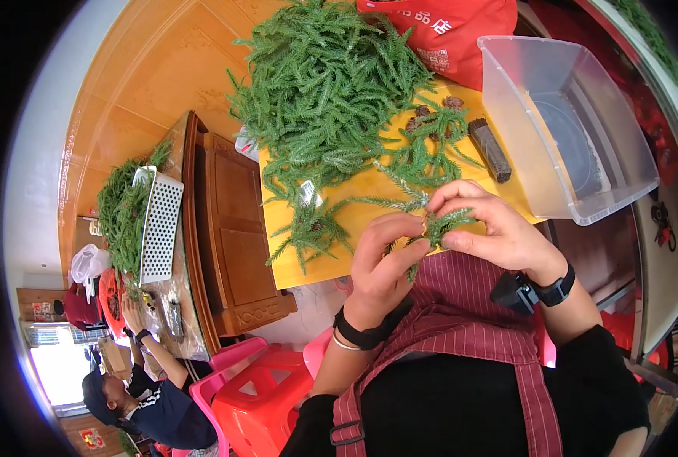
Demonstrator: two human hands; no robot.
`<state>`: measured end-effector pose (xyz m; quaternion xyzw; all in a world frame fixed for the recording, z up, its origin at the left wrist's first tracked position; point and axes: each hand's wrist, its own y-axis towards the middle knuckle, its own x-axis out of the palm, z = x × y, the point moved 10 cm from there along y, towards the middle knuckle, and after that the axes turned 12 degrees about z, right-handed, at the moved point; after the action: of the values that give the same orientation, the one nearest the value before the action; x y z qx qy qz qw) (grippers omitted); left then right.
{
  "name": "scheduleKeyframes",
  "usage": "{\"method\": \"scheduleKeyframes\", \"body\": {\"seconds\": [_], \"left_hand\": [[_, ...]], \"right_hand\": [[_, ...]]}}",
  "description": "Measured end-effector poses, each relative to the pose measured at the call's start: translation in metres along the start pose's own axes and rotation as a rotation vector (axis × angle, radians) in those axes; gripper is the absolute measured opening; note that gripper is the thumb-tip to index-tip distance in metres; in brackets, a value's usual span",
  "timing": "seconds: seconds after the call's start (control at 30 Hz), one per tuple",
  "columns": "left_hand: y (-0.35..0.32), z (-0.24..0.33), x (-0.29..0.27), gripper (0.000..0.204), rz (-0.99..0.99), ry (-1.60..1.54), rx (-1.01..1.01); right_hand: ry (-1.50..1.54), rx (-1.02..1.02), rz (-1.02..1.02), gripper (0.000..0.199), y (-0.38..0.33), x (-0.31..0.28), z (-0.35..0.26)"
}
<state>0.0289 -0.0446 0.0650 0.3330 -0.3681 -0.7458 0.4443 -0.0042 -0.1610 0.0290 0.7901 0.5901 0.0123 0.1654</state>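
Both my hands meet over the near edge of the yellow table (339, 266), holding an artificial pine sprig (447, 222) between them. My left hand (385, 255) pinches it low, thumb and fingertips together. My right hand (491, 228) grips it from the other side, fingers bent over the green needles. A frosted sprig (404, 199) reaches out beyond my fingers. Left of my hands lies a small pine spray (312, 232) with a white tag (309, 193). Ahead lie more sprays (423, 160) with brown pine cones (453, 102). Where my fingertips meet, the detail is partly hidden.
A large heap of green pine branches (331, 84) covers the far table. Right of it stand a red bag (453, 38), a dark bundle of thin sticks (490, 150) and a clear plastic bin (529, 137). At left, a co-worker (156, 404) sits by another table with a white basket (160, 228).
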Motion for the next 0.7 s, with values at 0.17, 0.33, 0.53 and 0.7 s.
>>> {"method": "scheduleKeyframes", "body": {"seconds": [0.17,0.33,0.53,0.7], "left_hand": [[0.0,0.005,0.005,0.031,-0.057,0.046,0.06],[0.003,0.002,0.002,0.023,-0.012,0.016,0.035],[0.009,0.004,0.003,0.023,0.007,0.027,-0.001],[0.015,0.006,0.004,0.023,0.005,0.088,-0.06]], "right_hand": [[0.089,0.081,-0.033,0.015,0.002,-0.001,0.004],[0.339,0.265,0.034,0.014,-0.003,0.002,0.017],[0.404,0.302,0.161,0.013,-0.005,-0.002,0.023],[0.487,0.291,0.209,0.013,-0.005,-0.007,0.022]]}}
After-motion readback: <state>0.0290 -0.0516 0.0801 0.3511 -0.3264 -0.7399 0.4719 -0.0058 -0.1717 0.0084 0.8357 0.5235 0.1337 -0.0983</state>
